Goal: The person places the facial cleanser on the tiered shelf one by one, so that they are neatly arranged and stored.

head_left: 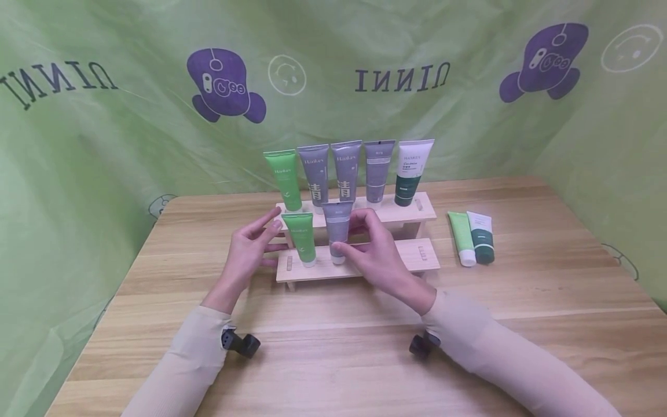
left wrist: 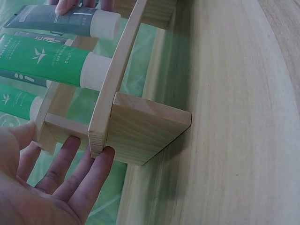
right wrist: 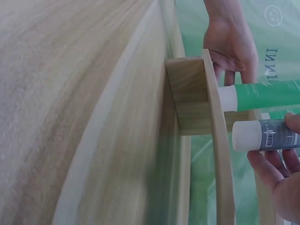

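My right hand (head_left: 379,255) grips a small grey tube (head_left: 337,223) with a white cap, thumb in front and fingers behind. The tube stands cap down, close over the front step (head_left: 388,263) of a two-step wooden rack; in the right wrist view a thin gap shows between its cap (right wrist: 245,136) and the board. Left of it, a green tube (head_left: 301,236) stands on the same step. At the rack's left end is my left hand (head_left: 247,248), its fingers extended. In the left wrist view its fingertips (left wrist: 105,154) touch the ends of the boards.
On the back step stand a green tube (head_left: 283,179), several grey tubes (head_left: 315,174) and a white-and-dark-green tube (head_left: 411,174). To the rack's right, a green tube (head_left: 462,238) and a white-and-green tube (head_left: 482,237) lie side by side on the table (head_left: 333,359). A green curtain (head_left: 328,29) hangs behind.
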Available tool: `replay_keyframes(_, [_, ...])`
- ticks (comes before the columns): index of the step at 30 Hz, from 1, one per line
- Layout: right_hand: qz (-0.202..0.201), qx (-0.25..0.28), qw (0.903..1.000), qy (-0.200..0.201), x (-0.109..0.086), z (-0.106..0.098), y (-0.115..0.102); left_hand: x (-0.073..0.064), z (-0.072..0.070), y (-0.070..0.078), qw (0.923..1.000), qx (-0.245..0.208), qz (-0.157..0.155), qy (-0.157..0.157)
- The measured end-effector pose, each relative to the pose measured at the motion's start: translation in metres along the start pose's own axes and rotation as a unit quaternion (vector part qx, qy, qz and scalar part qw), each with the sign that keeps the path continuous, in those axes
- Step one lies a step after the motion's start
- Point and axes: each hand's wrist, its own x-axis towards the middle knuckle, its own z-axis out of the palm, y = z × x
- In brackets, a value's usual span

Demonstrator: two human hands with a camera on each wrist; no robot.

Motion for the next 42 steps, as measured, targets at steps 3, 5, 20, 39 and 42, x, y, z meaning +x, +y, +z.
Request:
replay_keyframes(3, [-0.005,0.006,1.0,-0.002,0.0,0.004,0.004,0.0,0.0,0.0,1.0,-0.001,-0.001,0.0])
replay_keyframes(5, [-0.009,0.009,0.9999,-0.003,0.001,0.007,0.005,0.0,0.0,0.0,1.0,-0.001,-0.003,0.001])
replay_keyframes(20, [-0.018,-0.01,0.9998,-0.006,0.0,0.013,0.007,0.0,0.0,0.001,1.0,0.005,0.002,0.001])
replay_keyframes(39, [0.003,-0.015,0.9998,-0.014,-0.005,0.007,0.007,0.001,-0.001,-0.001,1.0,0.003,0.0,-0.002])
replay_keyframes(42, [0.014,-0.021,0.9996,-0.013,-0.009,-0.001,0.009,0.001,-0.001,-0.002,1.0,0.001,-0.002,-0.002])
